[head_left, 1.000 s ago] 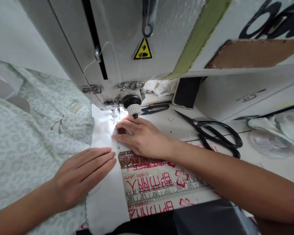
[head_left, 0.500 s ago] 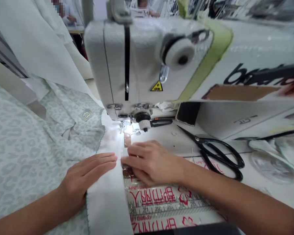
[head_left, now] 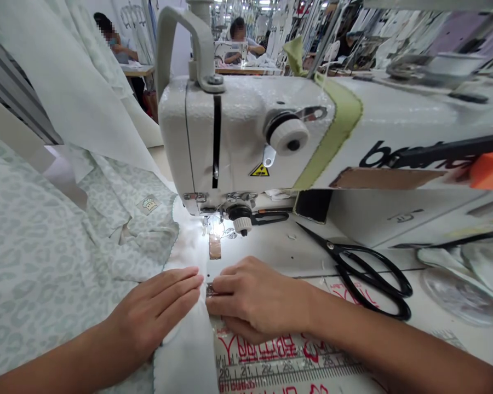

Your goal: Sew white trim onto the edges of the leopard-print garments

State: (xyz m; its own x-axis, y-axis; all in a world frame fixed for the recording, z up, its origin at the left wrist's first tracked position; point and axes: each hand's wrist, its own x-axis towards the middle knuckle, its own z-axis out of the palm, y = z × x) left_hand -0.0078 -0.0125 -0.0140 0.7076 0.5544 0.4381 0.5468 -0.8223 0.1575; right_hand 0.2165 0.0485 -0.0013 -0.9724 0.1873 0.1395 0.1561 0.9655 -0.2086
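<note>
My right hand [head_left: 254,298] sits in front of the sewing machine's presser foot [head_left: 211,223], its fingertips pinched at the edge of a white fabric strip [head_left: 184,350]. My left hand [head_left: 152,312] lies flat on that strip, fingers together. Pale green leopard-print fabric [head_left: 36,262] with a small sewn label [head_left: 149,204] spreads to the left. A brown tape strip [head_left: 215,246] lies on the machine bed below the foot. The needle is hard to make out in the glare of the machine's light.
A white industrial sewing machine head [head_left: 246,137] rises ahead. Black-handled scissors [head_left: 353,273] lie to the right, above a printed tape ruler [head_left: 287,372]. Pale fabric [head_left: 472,268] sits at the far right. Two co-workers [head_left: 238,38] sit at tables in the background.
The view has tilted up, showing more of the room. My right hand has drawn back from the presser foot toward me, and its fingers have closed together at the fabric edge.
</note>
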